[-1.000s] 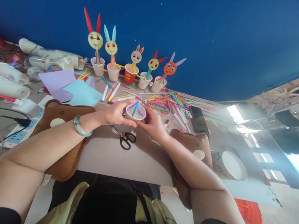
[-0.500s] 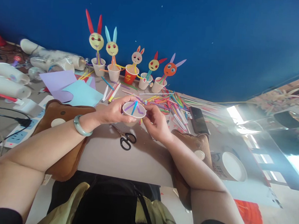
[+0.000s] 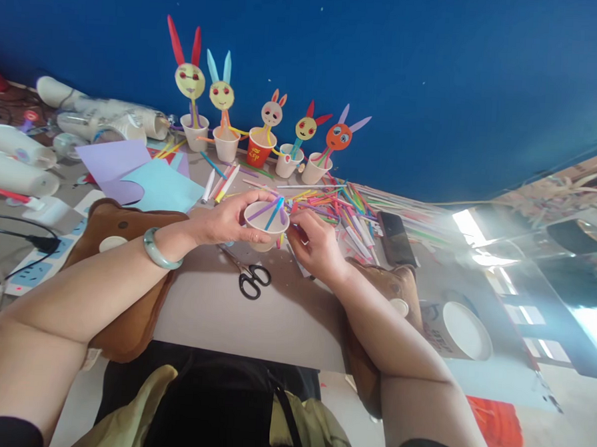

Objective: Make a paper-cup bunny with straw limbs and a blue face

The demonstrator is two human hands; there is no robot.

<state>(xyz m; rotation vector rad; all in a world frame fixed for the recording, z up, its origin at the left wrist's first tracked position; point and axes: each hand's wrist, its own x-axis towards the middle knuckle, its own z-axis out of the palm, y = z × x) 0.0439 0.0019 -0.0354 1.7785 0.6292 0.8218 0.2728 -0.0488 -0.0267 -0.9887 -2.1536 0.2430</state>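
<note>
A small white paper cup [image 3: 279,228] is in my left hand [image 3: 228,220], with the thumb along its near side and the fingers round the back. Inside the cup stand a blue pipe cleaner [image 3: 275,213] and purple pipe cleaners [image 3: 260,211], meeting near the far rim. My right hand [image 3: 317,243] is just right of the cup, its fingers bent into a pinch by the rim. Whatever lies between those fingertips is hidden. Black-handled scissors [image 3: 253,280] lie on the table below the cup.
Several rabbit-faced figures in paper cups [image 3: 226,144] line the blue wall. Loose pipe cleaners [image 3: 324,208], markers [image 3: 227,182] and coloured paper [image 3: 163,184] lie in front. A phone [image 3: 396,238] is at right, a power strip [image 3: 26,272] at left, brown cushions [image 3: 124,294] under my arms.
The cup has tilted and shifted slightly left in my left hand. The tops of the pipe cleaners have swung right. My right fingers have drawn closer together beside the rim.
</note>
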